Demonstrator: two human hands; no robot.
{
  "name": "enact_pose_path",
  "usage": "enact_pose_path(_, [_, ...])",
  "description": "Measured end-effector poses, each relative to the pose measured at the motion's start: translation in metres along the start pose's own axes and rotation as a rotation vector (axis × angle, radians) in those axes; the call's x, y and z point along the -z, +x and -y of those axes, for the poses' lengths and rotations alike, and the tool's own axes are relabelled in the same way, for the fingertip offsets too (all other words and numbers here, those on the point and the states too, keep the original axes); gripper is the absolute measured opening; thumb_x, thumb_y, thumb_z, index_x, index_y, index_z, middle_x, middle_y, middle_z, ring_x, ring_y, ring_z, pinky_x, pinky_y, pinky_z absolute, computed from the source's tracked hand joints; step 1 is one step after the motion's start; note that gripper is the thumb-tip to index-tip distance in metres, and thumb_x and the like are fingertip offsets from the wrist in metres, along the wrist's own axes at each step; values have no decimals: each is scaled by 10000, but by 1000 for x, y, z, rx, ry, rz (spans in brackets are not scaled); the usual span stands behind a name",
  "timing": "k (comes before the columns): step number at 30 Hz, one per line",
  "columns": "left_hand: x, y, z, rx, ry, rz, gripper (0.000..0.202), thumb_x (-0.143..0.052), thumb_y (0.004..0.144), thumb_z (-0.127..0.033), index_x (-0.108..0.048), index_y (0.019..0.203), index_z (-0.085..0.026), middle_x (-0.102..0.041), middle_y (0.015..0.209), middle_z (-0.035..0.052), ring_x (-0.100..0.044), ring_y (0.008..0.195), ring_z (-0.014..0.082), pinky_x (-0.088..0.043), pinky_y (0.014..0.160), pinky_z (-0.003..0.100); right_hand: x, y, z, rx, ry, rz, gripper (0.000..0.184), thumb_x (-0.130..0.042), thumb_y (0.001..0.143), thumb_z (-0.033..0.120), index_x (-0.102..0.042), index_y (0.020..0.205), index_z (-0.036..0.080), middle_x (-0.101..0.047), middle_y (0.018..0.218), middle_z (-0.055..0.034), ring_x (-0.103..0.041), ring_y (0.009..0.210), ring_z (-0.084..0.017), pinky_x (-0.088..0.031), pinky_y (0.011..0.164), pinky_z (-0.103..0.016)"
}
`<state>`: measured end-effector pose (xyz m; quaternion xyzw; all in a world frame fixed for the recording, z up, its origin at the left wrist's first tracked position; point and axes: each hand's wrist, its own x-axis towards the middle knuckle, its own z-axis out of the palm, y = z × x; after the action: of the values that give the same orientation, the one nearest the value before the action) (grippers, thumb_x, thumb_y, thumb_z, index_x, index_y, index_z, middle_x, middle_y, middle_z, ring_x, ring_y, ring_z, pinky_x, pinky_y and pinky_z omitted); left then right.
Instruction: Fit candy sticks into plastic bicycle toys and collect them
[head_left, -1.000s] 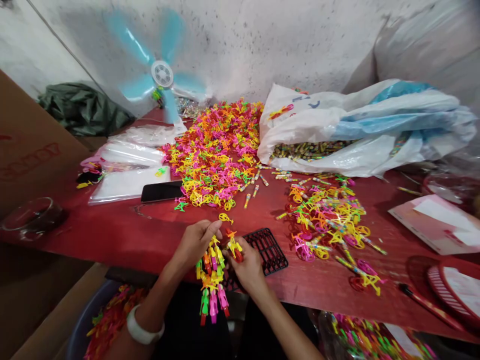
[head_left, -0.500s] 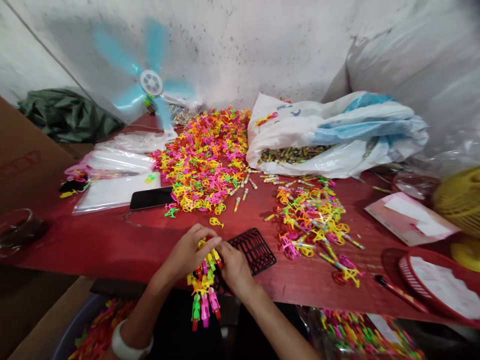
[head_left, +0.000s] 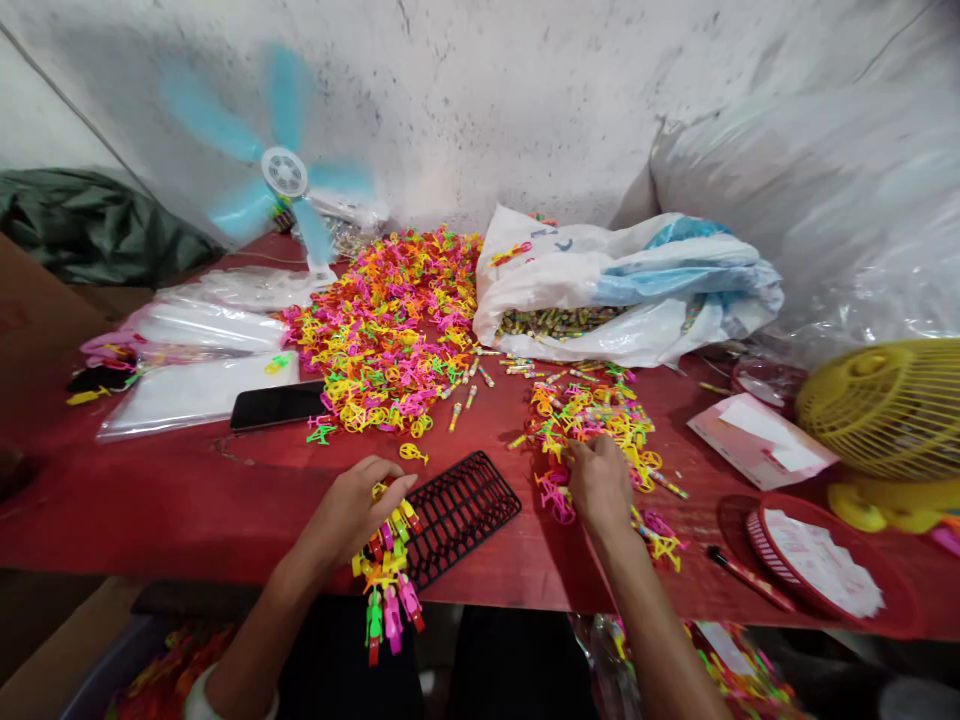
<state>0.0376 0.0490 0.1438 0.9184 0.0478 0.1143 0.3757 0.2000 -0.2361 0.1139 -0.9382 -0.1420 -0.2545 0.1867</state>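
Observation:
My left hand (head_left: 352,510) is closed around a hanging bunch of small coloured plastic toys (head_left: 386,580) at the near edge of the red table (head_left: 187,500). A black plastic grid tray (head_left: 457,510) lies just right of it. My right hand (head_left: 596,480) rests on a smaller heap of yellow and pink toy bicycles with candy sticks (head_left: 600,420), fingers curled down into the pieces; whether they hold one is hidden. A big pile of coloured toy bicycles (head_left: 382,330) lies further back.
A white plastic bag of candy sticks (head_left: 615,290) lies at the back right. A spinning blue fan (head_left: 285,180), clear bags (head_left: 195,390) and a black phone (head_left: 277,405) sit on the left. A yellow fan (head_left: 885,410), a red basket (head_left: 817,570) and a pen (head_left: 746,578) are on the right.
My right hand left the bunch and moved right onto the smaller heap. The left hand kept hold of the bunch. The view swung right, bringing the yellow fan into sight.

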Motion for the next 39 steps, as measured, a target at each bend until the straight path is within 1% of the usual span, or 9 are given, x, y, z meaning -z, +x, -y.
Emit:
enact_pose_path(5, [-1, 0, 10, -74, 60, -101, 366, -429, 896, -481, -641, 979, -194, -656, 985, 83, -611, 934, 226, -471, 829, 355, -4, 4, -1, 143, 26, -34, 293, -448, 826, 287, -695, 713, 178, -487, 709, -63, -427, 702, -214, -341, 639, -323])
enact_pose_path(11, [-13, -22, 8, -223, 276, -345, 394, -408, 925, -475, -597, 1141, -204, -597, 1205, 125, -521, 1142, 277, -406, 950, 463, 13, -7, 20, -37, 405, 2, 341, -539, 767, 495, -652, 744, 175, -547, 731, -55, -496, 629, -187, -405, 606, -320])
enact_pose_path(15, [-22, -28, 2, -224, 314, -316, 373, -397, 938, -442, -582, 1153, -199, -621, 1186, 113, -521, 1151, 268, -386, 961, 451, 21, -23, 45, -177, 676, 257, 353, -600, 727, 548, -612, 739, 196, -553, 612, -10, -490, 553, -171, -394, 551, -295])
enact_pose_path(19, [-20, -25, -3, -201, 279, -298, 332, -393, 950, -335, -551, 1204, -190, -622, 1202, 104, -517, 1172, 242, -355, 987, 432, 25, -50, 75, -205, 1032, 516, 377, -640, 717, 564, -635, 804, 196, -648, 752, -52, -568, 653, -203, -459, 580, -302])
enact_pose_path(23, [-9, -21, -23, -239, 174, -113, 326, -397, 948, -268, -518, 1244, -206, -601, 1248, 82, -500, 1199, 214, -350, 992, 404, 29, -69, 99, -131, 1151, 695, 366, -643, 746, 558, -631, 728, 193, -681, 834, -73, -595, 700, -199, -492, 655, -304])
enact_pose_path(26, [-2, -19, -41, -269, 71, -20, 224, -457, 930, -244, -600, 1101, -217, -671, 1101, 43, -571, 1059, 196, -367, 944, 373, 32, -75, 110, -50, 1163, 711, 345, -620, 791, 513, -606, 684, 185, -644, 706, -26, -570, 623, -158, -478, 629, -265])
enact_pose_path(30, [-1, -18, -50, -265, 51, -70, 118, -518, 907, -233, -630, 885, -199, -692, 879, 13, -594, 883, 176, -360, 898, 357, 27, -84, 117, -40, 1173, 656, 282, -637, 800, 444, -599, 701, 182, -588, 611, 15, -558, 572, -138, -461, 593, -243])
enact_pose_path(36, [-11, -32, -26, -311, 213, -151, 255, -438, 943, -233, -557, 1166, -207, -607, 1233, 67, -484, 1205, 200, -285, 1012, 400, 0, -117, 116, -209, 1282, 683, 307, -649, 791, 463, -614, 897, 176, -634, 704, -13, -605, 582, -158, -512, 586, -269])
enact_pose_path(39, [-18, -41, -12, -296, 278, -220, 289, -377, 962, -243, -529, 1204, -197, -542, 1324, 86, -381, 1313, 200, -273, 1034, 408, -9, -132, 121, -133, 1304, 662, 207, -609, 835, 379, -623, 897, 182, -640, 768, -31, -608, 615, -155, -528, 618, -270])
